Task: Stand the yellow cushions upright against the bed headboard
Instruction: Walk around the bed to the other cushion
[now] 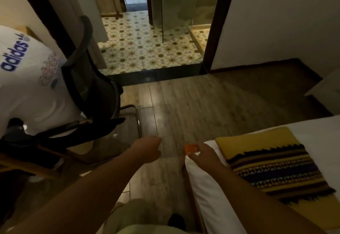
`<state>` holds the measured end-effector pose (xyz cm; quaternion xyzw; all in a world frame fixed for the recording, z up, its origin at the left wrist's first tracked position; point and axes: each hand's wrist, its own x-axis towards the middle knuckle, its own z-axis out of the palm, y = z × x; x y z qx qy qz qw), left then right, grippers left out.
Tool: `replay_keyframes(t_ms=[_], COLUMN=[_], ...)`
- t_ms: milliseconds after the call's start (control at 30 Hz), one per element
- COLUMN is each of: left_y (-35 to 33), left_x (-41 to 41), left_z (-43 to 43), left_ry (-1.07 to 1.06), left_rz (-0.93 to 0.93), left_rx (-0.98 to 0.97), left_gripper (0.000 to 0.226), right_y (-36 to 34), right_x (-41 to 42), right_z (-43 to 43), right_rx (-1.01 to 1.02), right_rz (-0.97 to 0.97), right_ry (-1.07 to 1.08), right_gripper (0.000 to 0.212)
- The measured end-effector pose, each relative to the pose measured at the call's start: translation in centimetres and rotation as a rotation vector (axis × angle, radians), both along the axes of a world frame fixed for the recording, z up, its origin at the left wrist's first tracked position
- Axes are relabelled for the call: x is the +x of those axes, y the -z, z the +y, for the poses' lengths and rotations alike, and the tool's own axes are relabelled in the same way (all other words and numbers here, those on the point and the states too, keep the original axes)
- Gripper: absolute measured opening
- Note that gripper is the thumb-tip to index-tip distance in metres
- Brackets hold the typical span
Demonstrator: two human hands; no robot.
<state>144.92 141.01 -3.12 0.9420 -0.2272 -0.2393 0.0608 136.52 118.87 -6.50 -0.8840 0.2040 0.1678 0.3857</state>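
A yellow woven cloth with dark patterned bands [272,162] lies flat on the white bed [316,134] at the lower right. No upright yellow cushion or headboard shows in this view. My right hand [200,152] hovers at the bed's near corner, pinching a small orange object [191,149] between its fingers. My left hand [147,149] is held out over the wooden floor to the left of it, fingers curled shut with nothing visible in them.
A person in a white printed shirt [27,79] sits at the left in a dark mesh chair [88,79]. Wooden floor [211,101] runs ahead to a dark threshold and a patterned tile bathroom floor [147,50]. A white furniture corner [325,86] juts in at right.
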Motion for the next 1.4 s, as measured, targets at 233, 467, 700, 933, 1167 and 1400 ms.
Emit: replay_keyframes(t_ms=[233, 467, 700, 933, 1167, 1400], left_y=[2.6, 3.3, 2.4, 3.0, 3.0, 2.3], left_x=[15.6, 31.7, 40.6, 44.4, 45.2, 40.7], left_z=[-3.7, -9.8, -19.4, -30.5, -45.6, -60.2], left_ry=[0.079, 0.235, 0.463, 0.681, 0.927, 1.167], left_rz=[0.092, 0.151, 0.174, 0.186, 0.111, 0.153], left_rx=[0.033, 0.051, 0.045, 0.091, 0.164, 0.151], left_gripper=[0.057, 0.055, 0.058, 0.062, 0.059, 0.056], right_y=[2.0, 3.3, 2.8, 3.0, 4.4, 3.5], right_x=[12.9, 23.8, 29.2, 30.8, 30.6, 26.0], right_z=[-4.3, -8.2, -12.6, -19.2, -29.2, -37.7], right_rx=[0.054, 0.102, 0.099, 0.111, 0.081, 0.107], right_rz=[0.069, 0.129, 0.147, 0.135, 0.119, 0.075], right_ry=[0.117, 0.378, 0.578, 0.778, 0.900, 1.125], right_gripper=[0.036, 0.053, 0.051, 0.073, 0.022, 0.040])
